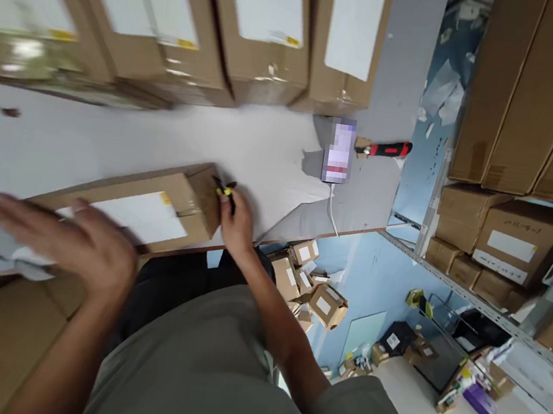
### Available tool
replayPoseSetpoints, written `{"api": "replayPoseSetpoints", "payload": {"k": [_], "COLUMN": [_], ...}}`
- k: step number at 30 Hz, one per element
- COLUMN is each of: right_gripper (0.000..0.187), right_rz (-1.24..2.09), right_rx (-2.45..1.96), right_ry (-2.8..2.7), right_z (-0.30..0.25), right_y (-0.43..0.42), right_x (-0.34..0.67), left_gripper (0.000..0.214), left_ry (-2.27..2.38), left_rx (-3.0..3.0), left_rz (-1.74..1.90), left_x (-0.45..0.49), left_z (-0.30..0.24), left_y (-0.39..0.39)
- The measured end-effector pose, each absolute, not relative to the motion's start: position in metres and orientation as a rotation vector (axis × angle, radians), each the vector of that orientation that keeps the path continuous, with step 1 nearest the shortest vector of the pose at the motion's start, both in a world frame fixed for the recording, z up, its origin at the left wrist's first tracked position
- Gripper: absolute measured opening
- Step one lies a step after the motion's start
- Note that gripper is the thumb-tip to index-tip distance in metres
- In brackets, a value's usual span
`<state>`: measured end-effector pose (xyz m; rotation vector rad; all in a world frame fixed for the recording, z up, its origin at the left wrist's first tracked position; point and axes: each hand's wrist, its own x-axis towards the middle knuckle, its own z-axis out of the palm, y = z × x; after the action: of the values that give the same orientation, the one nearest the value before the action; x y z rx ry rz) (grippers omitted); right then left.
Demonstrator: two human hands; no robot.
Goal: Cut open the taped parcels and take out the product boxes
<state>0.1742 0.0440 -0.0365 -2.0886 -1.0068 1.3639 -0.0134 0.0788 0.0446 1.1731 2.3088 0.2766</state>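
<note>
A long cardboard box with a white label lies near the front edge of the white table. My right hand is closed at the box's right end, gripping a small black and yellow tool that touches the box end. My left hand, blurred by motion, is spread open with fingers stretched to the left, above the left part of the box and the table edge. It holds nothing.
Several labelled cardboard boxes stand in a row at the back of the table. A phone with a white cable and a red-handled tool lie at the table's right end. Shelves with boxes stand right; small boxes litter the floor.
</note>
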Motion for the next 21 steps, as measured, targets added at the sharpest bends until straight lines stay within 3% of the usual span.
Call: {"api": "replayPoseSetpoints", "payload": {"k": [3, 17, 21], "right_gripper": [0.036, 0.046, 0.048], "right_rz": [1.298, 0.834, 0.729], "right_rx": [-2.129, -2.302, -2.314], "right_ry": [-1.109, -1.689, -1.804], "right_z": [-0.018, 0.093, 0.115], "right_y": [0.043, 0.027, 0.024], "right_x": [0.174, 0.101, 0.076], "left_gripper": [0.118, 0.067, 0.067], "left_ry": [2.408, 1.865, 1.655], "left_rx": [1.165, 0.946, 0.935], "left_rz": [0.448, 0.779, 0.848], "left_x": [-0.026, -0.121, -0.136], "left_z": [0.035, 0.005, -0.016], "left_y": [0.068, 0.058, 0.057]}}
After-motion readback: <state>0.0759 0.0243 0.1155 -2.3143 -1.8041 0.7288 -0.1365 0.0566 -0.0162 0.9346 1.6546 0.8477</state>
